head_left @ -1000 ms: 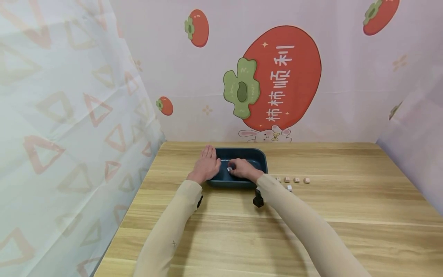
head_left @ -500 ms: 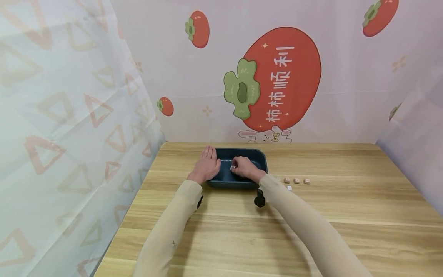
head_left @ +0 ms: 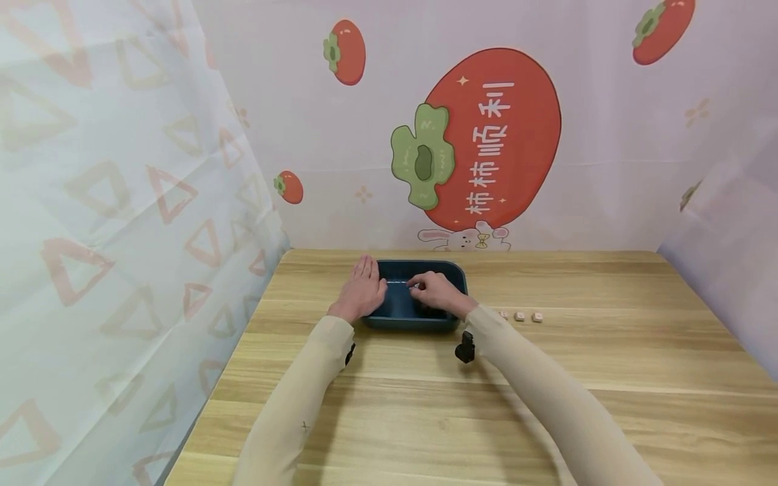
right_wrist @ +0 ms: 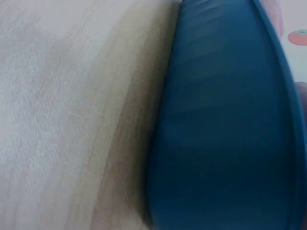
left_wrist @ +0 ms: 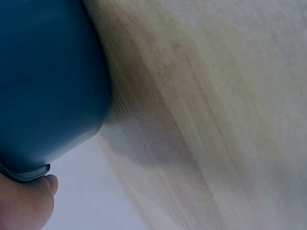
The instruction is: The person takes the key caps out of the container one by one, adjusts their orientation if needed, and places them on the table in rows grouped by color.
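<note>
In the head view a dark blue rectangular tray stands on the wooden table. My left hand lies flat over its left rim, fingers straight and pointing away. Over the tray's right half is my right hand, thumb and fingers brought together. A small whitish cube shows between these fingertips, mostly hidden. The left wrist view has the tray's outer wall and part of a finger on its rim. In the right wrist view, the tray's side fills the middle, with the fingers almost out of frame.
To the tray's right, small pinkish cubes with marks on top stand in a row, partly behind the right sleeve. The table meets a printed cloth backdrop at the back and side cloths at left and right.
My right hand has shifted right and slightly up within the tray, with the small cube between its fingertips. Its sleeve now covers a white cube on the table. My left hand has stayed in place.
</note>
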### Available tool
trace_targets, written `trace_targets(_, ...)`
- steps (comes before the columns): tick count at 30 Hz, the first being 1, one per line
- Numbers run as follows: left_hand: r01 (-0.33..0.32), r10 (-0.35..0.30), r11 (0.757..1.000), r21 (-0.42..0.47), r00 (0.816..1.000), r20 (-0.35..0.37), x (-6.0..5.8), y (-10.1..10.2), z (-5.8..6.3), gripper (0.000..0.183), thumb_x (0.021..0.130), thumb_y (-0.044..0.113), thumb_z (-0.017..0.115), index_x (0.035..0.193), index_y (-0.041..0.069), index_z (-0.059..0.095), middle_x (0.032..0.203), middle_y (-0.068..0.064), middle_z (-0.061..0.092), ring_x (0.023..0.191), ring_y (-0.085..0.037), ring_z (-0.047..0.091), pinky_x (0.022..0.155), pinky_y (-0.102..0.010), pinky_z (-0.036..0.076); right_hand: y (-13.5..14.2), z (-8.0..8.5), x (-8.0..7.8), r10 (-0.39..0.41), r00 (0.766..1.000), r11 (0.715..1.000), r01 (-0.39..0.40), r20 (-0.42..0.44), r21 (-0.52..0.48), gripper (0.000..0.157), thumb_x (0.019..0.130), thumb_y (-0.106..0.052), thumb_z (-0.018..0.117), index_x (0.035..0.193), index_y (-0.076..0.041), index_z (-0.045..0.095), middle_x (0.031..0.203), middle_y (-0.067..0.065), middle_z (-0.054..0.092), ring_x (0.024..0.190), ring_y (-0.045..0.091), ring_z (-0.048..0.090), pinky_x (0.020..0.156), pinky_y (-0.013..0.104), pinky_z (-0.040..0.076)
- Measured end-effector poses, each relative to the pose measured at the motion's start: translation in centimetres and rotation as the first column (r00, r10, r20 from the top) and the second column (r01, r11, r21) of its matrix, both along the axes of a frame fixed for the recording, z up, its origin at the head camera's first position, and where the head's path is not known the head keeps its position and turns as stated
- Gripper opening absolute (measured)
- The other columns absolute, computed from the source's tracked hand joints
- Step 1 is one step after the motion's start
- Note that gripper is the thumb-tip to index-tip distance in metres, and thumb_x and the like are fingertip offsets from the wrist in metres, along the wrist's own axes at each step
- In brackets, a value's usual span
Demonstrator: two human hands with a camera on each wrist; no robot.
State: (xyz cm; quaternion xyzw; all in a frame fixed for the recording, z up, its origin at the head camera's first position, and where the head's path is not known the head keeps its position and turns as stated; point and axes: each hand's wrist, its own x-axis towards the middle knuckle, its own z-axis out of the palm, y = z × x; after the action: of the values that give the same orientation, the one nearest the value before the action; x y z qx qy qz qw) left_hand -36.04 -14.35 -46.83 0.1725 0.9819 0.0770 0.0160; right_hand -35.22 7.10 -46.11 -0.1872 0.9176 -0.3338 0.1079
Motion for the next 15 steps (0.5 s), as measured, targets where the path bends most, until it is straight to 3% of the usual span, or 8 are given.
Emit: trace_targets(15, 0.007, -0.007, 1.000, 0.002, 1.000, -0.002, 0.1, -0.1, 0.1, 0.064, 0.106, 0.034, 0.026, 0.155, -0.005, 0.013, 0.165, -0.018, 0.005, 0.154, -0.031, 0.002, 0.126, -0.042, 0.006, 2.2, 1.6, 1.3, -0.030, 0.999, 0.994, 0.026, -0.037, -0.106, 0.035, 0.099, -0.025, 0.055, 0.126, -0.004, 0.061, 0.095, 0.016, 0.069, 0.071, 0.023, 0.068, 0.061, 0.028, 0.056)
